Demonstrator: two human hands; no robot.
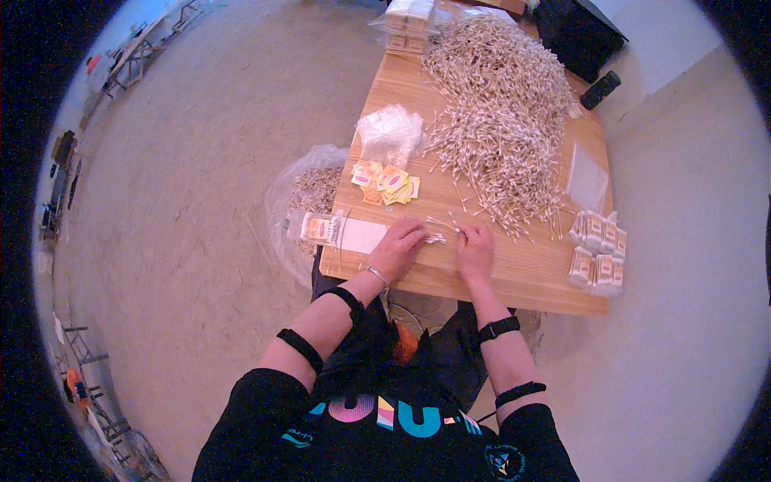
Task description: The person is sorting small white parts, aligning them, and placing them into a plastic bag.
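Note:
Near the front edge of the wooden table, my left hand (397, 249) is closed around a small bunch of cotton swabs (435, 238), their white tips poking out toward the right. Close beside it, my right hand (475, 251) is closed in a pinch on a few cotton swabs (444, 223) that slant toward the left. Left of my left hand lies a white sheet (363, 236), with a filled pack of cotton swabs (320, 230) at the table's left edge. Beyond the hands spreads a large heap of loose cotton swabs (506, 96).
Yellow-orange cards (392, 185) and clear plastic bags (391, 132) lie on the table's (530, 281) left. Filled packs (596, 249) sit at right, more packs (408, 24) at the far end. A black cylinder (601, 90) stands near the wall. Left of the table, a floor bag (277, 197) holds swabs.

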